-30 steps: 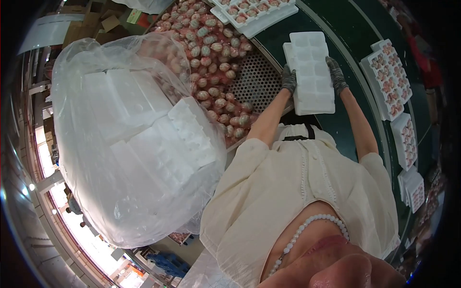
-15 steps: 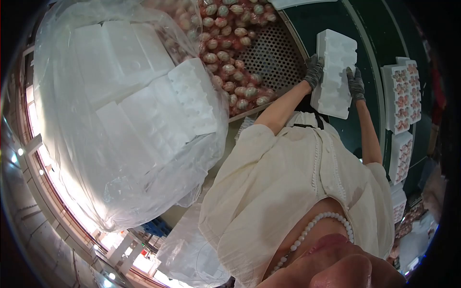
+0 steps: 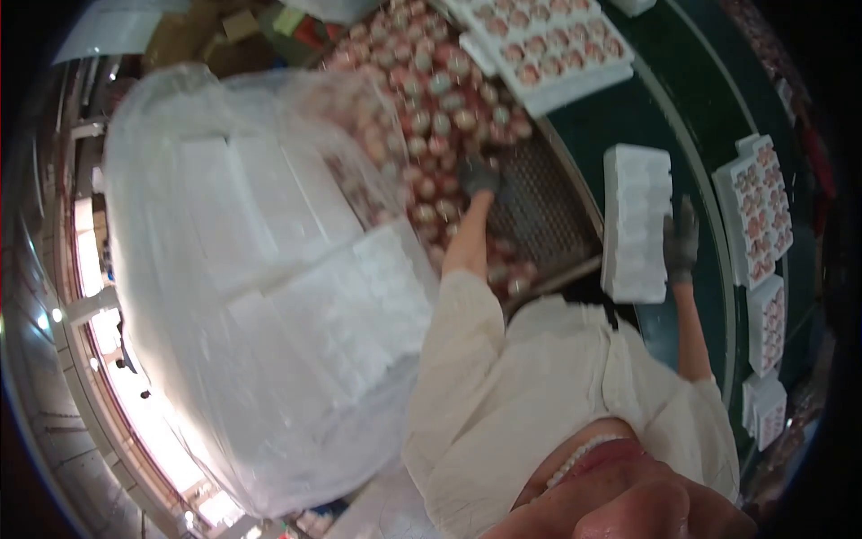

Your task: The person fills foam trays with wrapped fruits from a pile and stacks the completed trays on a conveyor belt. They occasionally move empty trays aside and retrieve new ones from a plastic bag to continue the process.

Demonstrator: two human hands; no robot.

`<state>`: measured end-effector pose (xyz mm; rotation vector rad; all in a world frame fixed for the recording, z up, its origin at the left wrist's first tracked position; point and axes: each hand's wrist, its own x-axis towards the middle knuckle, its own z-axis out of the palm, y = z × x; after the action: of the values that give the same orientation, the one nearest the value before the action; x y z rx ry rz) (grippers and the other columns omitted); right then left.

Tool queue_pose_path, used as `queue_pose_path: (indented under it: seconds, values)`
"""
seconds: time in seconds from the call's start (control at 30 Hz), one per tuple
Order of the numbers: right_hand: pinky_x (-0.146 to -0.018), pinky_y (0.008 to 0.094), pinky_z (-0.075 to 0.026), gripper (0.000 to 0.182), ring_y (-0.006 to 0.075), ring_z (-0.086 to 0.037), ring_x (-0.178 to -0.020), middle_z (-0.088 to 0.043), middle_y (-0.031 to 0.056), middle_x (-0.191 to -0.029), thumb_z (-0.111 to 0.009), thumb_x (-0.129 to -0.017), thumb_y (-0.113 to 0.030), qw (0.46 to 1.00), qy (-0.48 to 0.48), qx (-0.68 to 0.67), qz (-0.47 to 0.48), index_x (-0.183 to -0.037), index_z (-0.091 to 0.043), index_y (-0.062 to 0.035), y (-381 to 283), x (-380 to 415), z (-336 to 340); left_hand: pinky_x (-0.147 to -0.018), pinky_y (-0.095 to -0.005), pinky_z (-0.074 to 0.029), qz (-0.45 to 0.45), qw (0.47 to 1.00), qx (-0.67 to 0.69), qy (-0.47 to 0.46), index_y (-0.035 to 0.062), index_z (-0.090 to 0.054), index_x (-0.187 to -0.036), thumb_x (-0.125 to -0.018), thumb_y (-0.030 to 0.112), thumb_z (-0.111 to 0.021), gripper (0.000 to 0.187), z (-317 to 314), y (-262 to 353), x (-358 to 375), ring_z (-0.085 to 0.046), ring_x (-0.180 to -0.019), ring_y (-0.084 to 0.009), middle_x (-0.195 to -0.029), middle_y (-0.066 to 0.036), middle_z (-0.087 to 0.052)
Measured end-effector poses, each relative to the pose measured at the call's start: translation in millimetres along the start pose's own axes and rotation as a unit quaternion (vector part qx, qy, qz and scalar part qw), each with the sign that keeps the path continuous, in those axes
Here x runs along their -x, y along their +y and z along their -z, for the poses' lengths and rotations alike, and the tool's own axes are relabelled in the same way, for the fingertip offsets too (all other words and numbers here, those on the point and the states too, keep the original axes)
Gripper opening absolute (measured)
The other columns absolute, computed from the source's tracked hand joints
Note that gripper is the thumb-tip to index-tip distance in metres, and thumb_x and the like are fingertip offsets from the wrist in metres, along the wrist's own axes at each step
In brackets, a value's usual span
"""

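My left hand (image 3: 480, 177), in a grey glove, reaches into a heap of round, egg-like pinkish and pale items (image 3: 440, 117). Motion blurs its fingers, so whether it grasps one cannot be made out. A white foam tray block (image 3: 636, 225) with moulded hollows rests on the green surface (image 3: 588, 121) in front of me. At its right side is my right hand (image 3: 682, 241), also gloved in grey, fingers stretched out and seemingly touching the tray's edge. The heap lies in a bin with a perforated metal bottom (image 3: 548, 193).
On my left bulges a large clear plastic bag (image 3: 224, 359) of white foam trays. Filled trays (image 3: 566, 49) stand at the bin's far right corner. More filled trays (image 3: 759, 211) line the right side. A metal rim (image 3: 570, 166) separates bin and green surface.
My left hand has let go of the foam tray and moved left into the heap. The tray now rests on the surface, my right hand still beside it. The view has shifted, showing filled trays ahead.
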<state>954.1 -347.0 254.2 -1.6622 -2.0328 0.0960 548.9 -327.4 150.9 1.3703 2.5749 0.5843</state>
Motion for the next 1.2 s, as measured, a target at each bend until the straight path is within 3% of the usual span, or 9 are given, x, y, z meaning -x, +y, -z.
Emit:
queue_pose_path:
  seconds: [0.2, 0.4, 0.47, 0.53, 0.7, 0.8, 0.87, 1.07, 1.2]
  values:
    - [-0.084, 0.0356, -0.039, 0.040, 0.0285, -0.046, -0.102, -0.046, 0.0152, -0.114, -0.052, -0.079, -0.012, 0.993, -0.013, -0.105, -0.049, -0.117, -0.042, -0.0048, -16.7, 15.5, 11.4, -0.076, -0.0406, -0.041, 0.078, 0.990, -0.099, -0.060, 0.0026, -0.045, -0.101, -0.063, 0.033, -0.063, 0.052, -32.5, -25.3, -19.7, -0.050, -0.093, -0.0335, -0.094, -0.017, -0.054]
    - [-0.082, 0.0280, -0.042, 0.028, 0.0185, -0.052, -0.097, -0.052, 0.0110, -0.109, -0.050, -0.082, -0.009, 0.933, -0.007, -0.338, -0.124, -0.109, -0.050, -0.0028, -39.3, 19.7, 18.1, -0.073, -0.0347, -0.044, 0.050, 0.993, 0.108, -0.018, 0.0027, -0.048, -0.096, -0.075, 0.026, -0.054, 0.032, -3.8, -11.1, 21.5, -0.053, -0.081, -0.0265, -0.088, -0.011, -0.054]
    - [-0.082, 0.0260, -0.041, 0.025, 0.0156, -0.052, -0.096, -0.055, 0.0098, -0.105, -0.050, -0.082, -0.009, 0.914, -0.057, -0.380, -0.127, -0.106, -0.052, -0.0018, -56.8, 13.2, 19.3, -0.073, -0.0308, -0.045, 0.054, 0.785, 0.608, -0.108, 0.0029, -0.049, -0.100, -0.082, 0.030, -0.047, 0.033, 13.8, 23.8, 61.5, -0.054, -0.079, -0.0191, -0.090, -0.007, -0.054]
    - [-0.082, 0.0266, -0.041, 0.027, 0.0154, -0.052, -0.096, -0.056, 0.0108, -0.103, -0.050, -0.083, -0.012, 0.888, -0.086, -0.435, -0.120, -0.108, -0.050, -0.0008, -61.1, 7.7, 4.1, -0.074, -0.0288, -0.045, 0.069, 0.610, 0.755, -0.230, 0.0030, -0.050, -0.103, -0.084, 0.035, -0.045, 0.038, 0.7, 44.1, 80.8, -0.053, -0.082, -0.0159, -0.094, -0.006, -0.055]
    - [-0.078, 0.0243, -0.042, 0.037, 0.0123, -0.051, -0.090, -0.053, 0.0047, -0.105, -0.052, -0.083, -0.022, 0.813, -0.162, -0.537, -0.160, -0.115, -0.046, -0.0043, -69.4, 0.0, 5.7, -0.071, -0.0271, -0.045, 0.099, 0.551, 0.741, -0.371, 0.0037, -0.052, -0.104, -0.085, 0.034, -0.041, 0.037, 68.9, 146.8, 135.8, -0.052, -0.082, -0.0144, -0.097, -0.005, -0.054]
    - [-0.074, 0.0219, -0.043, 0.042, 0.0083, -0.050, -0.083, -0.054, 0.0020, -0.099, -0.059, -0.078, -0.023, 0.732, -0.261, -0.588, -0.226, -0.114, -0.046, -0.0065, -69.0, 0.0, 26.6, -0.067, -0.0252, -0.045, 0.039, 0.631, 0.709, -0.312, 0.0040, -0.053, -0.100, -0.087, 0.031, -0.038, 0.033, 42.4, 166.9, 152.3, -0.052, -0.079, -0.0134, -0.093, -0.006, -0.055]
    - [-0.074, 0.0219, -0.044, 0.042, 0.0088, -0.050, -0.081, -0.055, 0.0029, -0.097, -0.061, -0.077, -0.023, 0.832, -0.181, -0.516, -0.097, -0.113, -0.047, -0.0054, -55.1, 15.0, 12.8, -0.065, -0.0243, -0.046, 0.009, 0.668, 0.688, -0.284, 0.0041, -0.053, -0.099, -0.088, 0.030, -0.037, 0.032, 30.1, 175.8, 161.6, -0.052, -0.077, -0.0129, -0.091, -0.006, -0.055]
    - [-0.078, 0.0224, -0.042, 0.047, 0.0088, -0.050, -0.086, -0.055, 0.0028, -0.098, -0.064, -0.073, -0.019, 0.772, -0.284, -0.529, -0.208, -0.114, -0.046, -0.0034, -15.4, 17.1, 34.0, -0.059, -0.0241, -0.045, -0.131, 0.816, 0.496, -0.266, 0.0019, -0.054, -0.095, -0.087, 0.022, -0.042, 0.025, 25.4, 205.9, 172.3, -0.051, -0.068, -0.0121, -0.079, -0.006, -0.056]
    - [-0.080, 0.0227, -0.043, 0.050, 0.0120, -0.052, -0.090, -0.056, 0.0059, -0.100, -0.067, -0.071, -0.022, 0.776, -0.300, -0.515, -0.206, -0.115, -0.047, -0.0095, -1.7, 7.7, 53.0, -0.050, -0.0219, -0.046, -0.212, 0.787, 0.492, -0.307, 0.0051, -0.055, -0.098, -0.084, 0.016, -0.049, 0.019, 35.4, 228.3, 166.9, -0.053, -0.061, -0.0100, -0.080, -0.005, -0.057]
